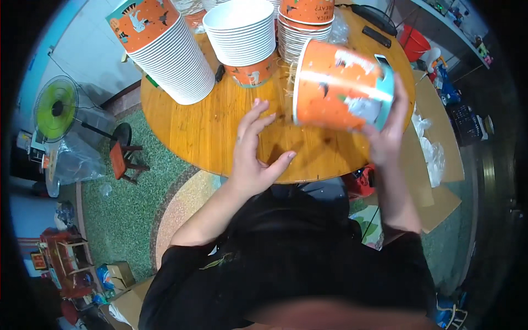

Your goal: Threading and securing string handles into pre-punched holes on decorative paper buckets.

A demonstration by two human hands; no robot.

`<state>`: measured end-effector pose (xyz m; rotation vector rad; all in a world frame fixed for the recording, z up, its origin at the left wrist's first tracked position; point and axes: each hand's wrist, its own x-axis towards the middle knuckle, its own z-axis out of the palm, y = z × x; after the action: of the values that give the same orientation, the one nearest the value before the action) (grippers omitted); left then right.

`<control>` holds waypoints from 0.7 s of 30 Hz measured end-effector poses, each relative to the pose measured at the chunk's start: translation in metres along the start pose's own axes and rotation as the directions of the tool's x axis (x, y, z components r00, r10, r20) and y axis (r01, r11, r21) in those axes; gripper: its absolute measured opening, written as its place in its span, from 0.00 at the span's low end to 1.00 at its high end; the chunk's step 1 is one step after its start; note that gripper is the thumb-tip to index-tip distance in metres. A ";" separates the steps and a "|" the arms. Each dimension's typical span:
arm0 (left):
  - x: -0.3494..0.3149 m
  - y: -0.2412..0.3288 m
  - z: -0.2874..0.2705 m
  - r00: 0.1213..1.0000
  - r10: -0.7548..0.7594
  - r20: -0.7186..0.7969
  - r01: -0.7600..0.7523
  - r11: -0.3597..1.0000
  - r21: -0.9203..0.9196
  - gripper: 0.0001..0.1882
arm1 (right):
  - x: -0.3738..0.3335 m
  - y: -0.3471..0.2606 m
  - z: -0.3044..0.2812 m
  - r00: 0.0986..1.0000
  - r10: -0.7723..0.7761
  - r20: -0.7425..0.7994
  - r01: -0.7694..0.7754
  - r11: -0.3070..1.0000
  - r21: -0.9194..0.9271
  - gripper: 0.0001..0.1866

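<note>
My right hand (pixel 388 135) grips an orange printed paper bucket (pixel 335 85) at its teal end, holding it on its side above the table. The white rim of this bucket points left. My left hand (pixel 254 151) hovers near the table's front edge, fingers spread and nothing in them, a little left of the bucket. Beyond my hands stand nested stacks of similar buckets: a tall leaning stack (pixel 170 58) at the left, a middle stack (pixel 240 38) with its white opening up, and another stack (pixel 302 27) partly behind the held bucket.
The round wooden table (pixel 190 140) carries a black remote-like object (pixel 377 37) and a phone (pixel 381 58) at the right. A green fan (pixel 56 109) and a small red stool (pixel 126 161) stand on the floor at the left. Flattened cardboard (pixel 440 132) lies at the right, near a red bucket (pixel 413 43).
</note>
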<state>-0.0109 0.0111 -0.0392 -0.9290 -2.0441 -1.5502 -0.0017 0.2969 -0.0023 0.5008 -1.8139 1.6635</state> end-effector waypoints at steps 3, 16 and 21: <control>-0.017 -0.015 0.001 0.991 -0.064 0.117 0.042 0.983 0.182 0.34 | 0.081 0.000 -0.035 0.977 -0.199 0.084 0.215 0.932 -0.292 0.54; -0.052 -0.056 0.007 0.971 -0.211 0.116 0.148 0.903 0.404 0.24 | 0.357 0.029 0.002 0.859 0.013 0.512 0.348 0.719 -0.601 0.29; -0.053 -0.057 0.005 0.976 -0.180 0.120 0.118 0.909 0.399 0.22 | 0.337 0.060 0.032 0.923 0.200 0.329 0.043 0.796 -0.604 0.17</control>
<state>-0.0148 -0.0067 -0.1146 -0.7701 -2.4651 -1.0981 -0.2955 0.3170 0.1761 0.4772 -2.5418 0.9658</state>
